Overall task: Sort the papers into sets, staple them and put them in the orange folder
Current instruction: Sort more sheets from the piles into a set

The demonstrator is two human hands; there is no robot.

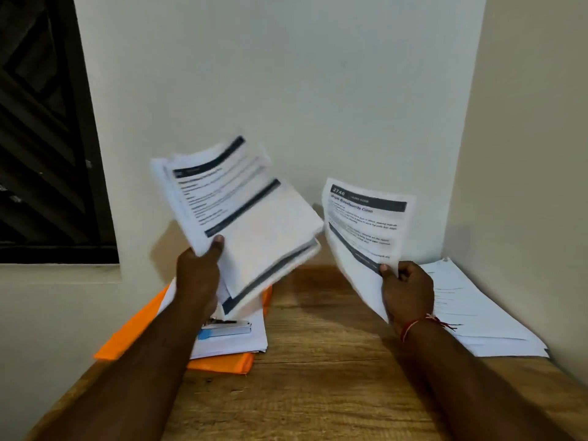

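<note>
The stack of papers [241, 211] is up off the worktop [318, 377] in my left hand [199, 275], tilted back so the dark header bars face me. I judge that angle is for reading which set each page belongs to. The lower sheets splay and sag, so the grip sits at the bottom corner, thumb pressed on the top page and fingers curled behind. Just to the right, clear of the stack, a single sheet [362, 230] stands in my right hand [405, 291], pinched at its lower edge between the thumb and curled fingers, print toward me. I take it to be the page now being assigned. The orange folder [127, 332] lies flat at the left of the worktop, partly under my left forearm. A white pile [235, 342] rests on it, with the stapler [227, 327] on top, handy for the stapling. A second pile [471, 313] lies in the right corner against the wall [318, 90], probably sorted apart on purpose. Both forearms reach forward with wrists raised and hands well apart, a red thread [413, 326] round the right wrist.
</note>
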